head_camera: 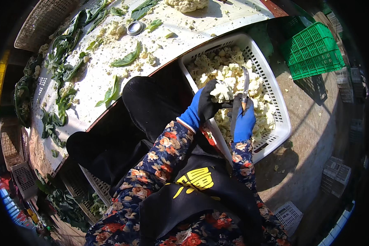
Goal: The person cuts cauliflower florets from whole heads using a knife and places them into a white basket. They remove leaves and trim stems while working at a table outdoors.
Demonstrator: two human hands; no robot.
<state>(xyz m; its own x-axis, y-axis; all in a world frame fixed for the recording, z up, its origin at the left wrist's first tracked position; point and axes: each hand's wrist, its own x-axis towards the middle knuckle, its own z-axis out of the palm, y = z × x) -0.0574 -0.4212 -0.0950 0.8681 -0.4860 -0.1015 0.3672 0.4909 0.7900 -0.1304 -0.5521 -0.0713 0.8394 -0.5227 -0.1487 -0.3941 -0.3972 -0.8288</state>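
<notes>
My left hand (207, 100), in a blue and black work glove, grips a white cauliflower piece (223, 91) above a white plastic crate (284, 123). The crate is heaped with cut cauliflower florets (259, 106). Just right of the piece, my right hand (243, 118), gloved alike, is closed on the wooden handle of a small knife (246, 83) with a curved blade. Its blade points away from me over the florets. The fingertips of both hands are close together beneath the piece; whether they touch is unclear.
A white table (92, 83) at the left carries cauliflower leaves (127, 58), crumbs, a round metal lid (135, 28) and a cauliflower head (187, 3). A green plastic crate (315, 50) is at the upper right. Grey crates (336, 176) stand on the concrete floor (307, 135).
</notes>
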